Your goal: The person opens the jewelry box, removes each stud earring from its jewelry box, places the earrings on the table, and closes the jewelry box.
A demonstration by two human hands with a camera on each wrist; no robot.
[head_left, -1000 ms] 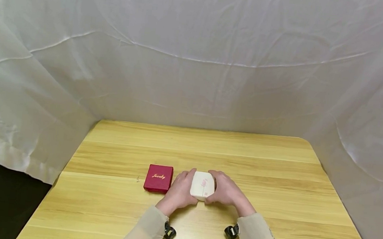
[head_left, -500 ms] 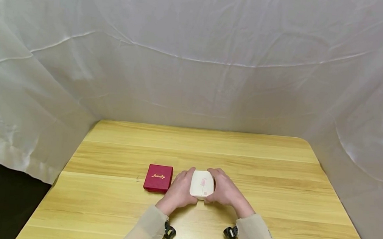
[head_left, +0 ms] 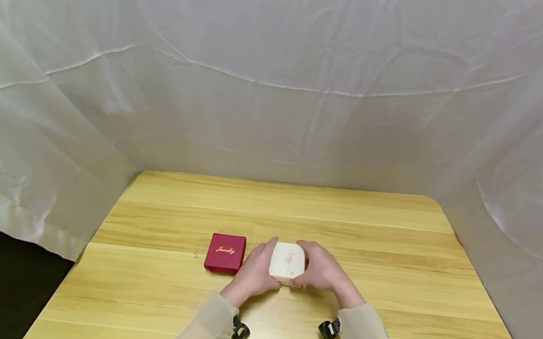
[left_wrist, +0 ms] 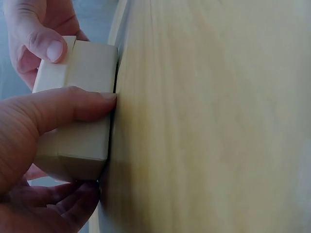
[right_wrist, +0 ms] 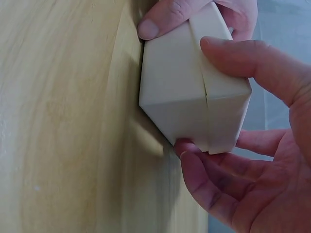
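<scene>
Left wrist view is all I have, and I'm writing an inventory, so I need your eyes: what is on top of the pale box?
Observer: The head view shows a pink flower printed on top of the pale box.
Operator: Is anything else on the table?
Observer: Yes, a red box lies just to the left of the left hand.
Operator: Any lettering on that one?
Observer: Gold lettering on its top reads "Jewelry".

Lidded box (head_left: 287, 262) seemingly on table (head_left: 391, 244), right of jewelry box (head_left: 224, 257).
</scene>
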